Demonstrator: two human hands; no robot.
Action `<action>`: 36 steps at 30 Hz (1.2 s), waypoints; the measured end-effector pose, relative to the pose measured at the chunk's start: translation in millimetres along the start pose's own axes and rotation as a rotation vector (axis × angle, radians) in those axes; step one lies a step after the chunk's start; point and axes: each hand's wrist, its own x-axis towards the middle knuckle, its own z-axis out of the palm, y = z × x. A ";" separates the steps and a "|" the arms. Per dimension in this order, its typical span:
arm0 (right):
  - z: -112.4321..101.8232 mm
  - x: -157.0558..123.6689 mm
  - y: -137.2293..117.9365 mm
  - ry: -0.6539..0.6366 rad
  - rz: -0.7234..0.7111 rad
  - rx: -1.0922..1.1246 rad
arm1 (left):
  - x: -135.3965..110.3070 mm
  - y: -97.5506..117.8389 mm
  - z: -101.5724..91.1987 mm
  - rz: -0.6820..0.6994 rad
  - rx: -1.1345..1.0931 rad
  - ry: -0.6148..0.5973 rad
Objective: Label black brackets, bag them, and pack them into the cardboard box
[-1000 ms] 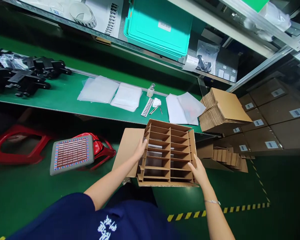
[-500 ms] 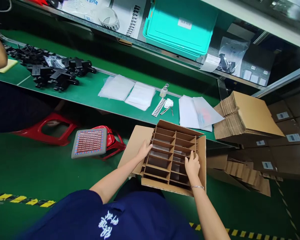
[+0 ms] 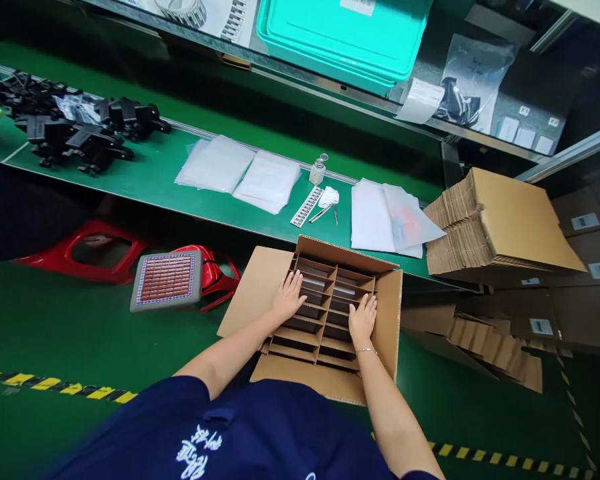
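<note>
An open cardboard box (image 3: 387, 320) stands on the green floor in front of me, its flaps folded out. Inside it sits a cardboard divider grid (image 3: 330, 293) of several cells. My left hand (image 3: 289, 298) lies flat on the grid's left edge, fingers stretched out. My right hand (image 3: 363, 319) lies flat on the grid's right half, fingers together and extended. Both palms press on the divider, and neither hand holds anything.
A green workbench (image 3: 150, 180) runs behind the box with plastic bags (image 3: 240, 175), a small bottle (image 3: 317, 169), black parts (image 3: 80, 133) and stacked flat cardboard (image 3: 500, 223). A red stool with a cushion (image 3: 167, 280) stands left. A teal bin (image 3: 340, 33) is on the shelf.
The divider grid has sunk down into the box. Both hands moved from its sides onto its top and now lie flat on it.
</note>
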 end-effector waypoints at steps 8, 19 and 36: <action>50.5 19.9 8.7 -0.040 0.013 0.024 | 20.4 -20.4 32.7 -0.029 0.252 -0.041; 60.2 14.3 10.8 -0.031 -0.049 -0.029 | -36.6 -47.7 22.6 0.119 0.425 -0.137; 60.5 -78.6 -151.2 -0.731 -1.084 -0.049 | -176.1 -261.3 -166.6 -0.069 0.381 -0.160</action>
